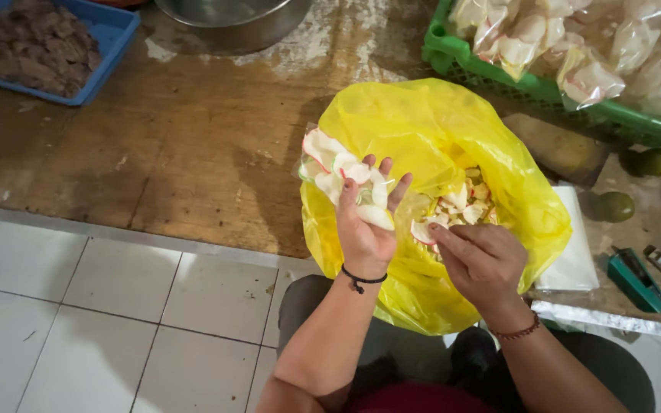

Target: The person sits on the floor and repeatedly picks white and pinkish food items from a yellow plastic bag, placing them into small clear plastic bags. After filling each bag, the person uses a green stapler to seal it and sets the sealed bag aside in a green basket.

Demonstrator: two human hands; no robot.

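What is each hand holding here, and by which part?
Left hand grips a small clear bag of crackers at its lower end. Right hand pinches one cracker by its edge.

Worn brown wooden table (193, 145), metal-edged; white tiled floor (78, 321) below; soft even light.

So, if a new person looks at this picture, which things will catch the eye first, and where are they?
The big yellow plastic bag in the middle stands out first, open and partly full of white crackers with pink edges. The left hand holds a small clear bag of the same crackers at its left side, while the right hand reaches into the opening. At upper right, a green crate holds packed bags.
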